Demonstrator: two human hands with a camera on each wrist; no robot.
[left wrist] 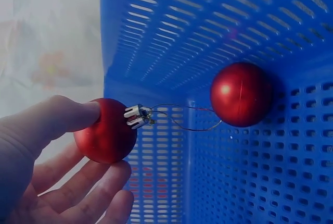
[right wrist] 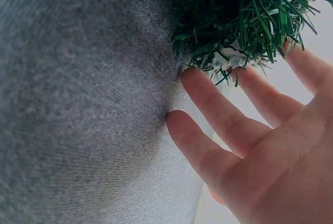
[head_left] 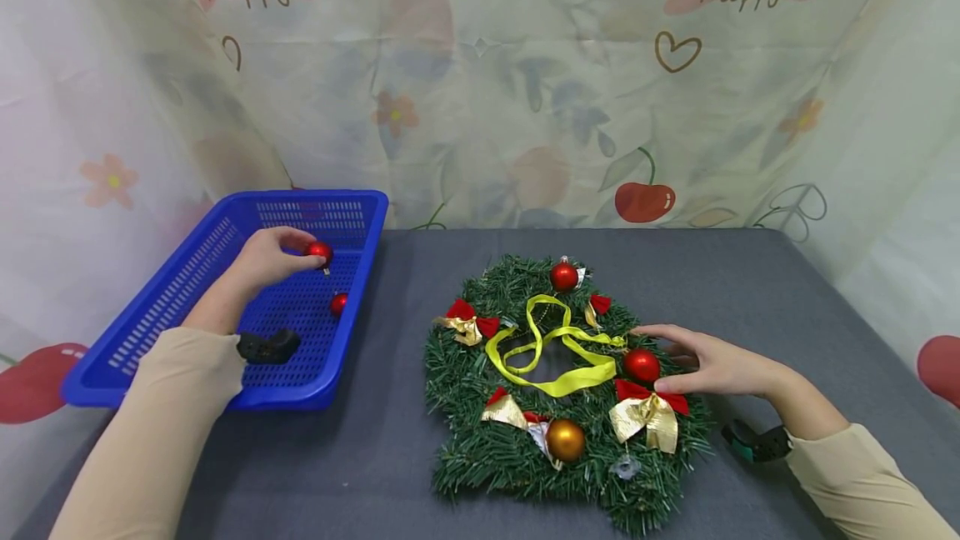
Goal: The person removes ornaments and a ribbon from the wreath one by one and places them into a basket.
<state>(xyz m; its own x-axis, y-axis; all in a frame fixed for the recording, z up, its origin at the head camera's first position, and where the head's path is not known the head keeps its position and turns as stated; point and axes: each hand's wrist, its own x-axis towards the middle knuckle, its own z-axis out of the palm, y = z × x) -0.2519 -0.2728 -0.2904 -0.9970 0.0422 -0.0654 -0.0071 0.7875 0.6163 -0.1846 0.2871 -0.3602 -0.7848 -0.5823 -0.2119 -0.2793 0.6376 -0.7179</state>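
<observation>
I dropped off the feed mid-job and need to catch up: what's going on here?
A person's left hand pinches a red bauble over the blue perforated basket, where a second red bauble lies. The right hand is at the right edge of the green wreath. The wreath carries two more red baubles, a gold bauble and red-and-gold bows, with a yellow ribbon looped across its middle.

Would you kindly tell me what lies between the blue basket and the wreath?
Only bare grey tablecloth lies between the blue basket and the wreath, as the head view shows.
</observation>
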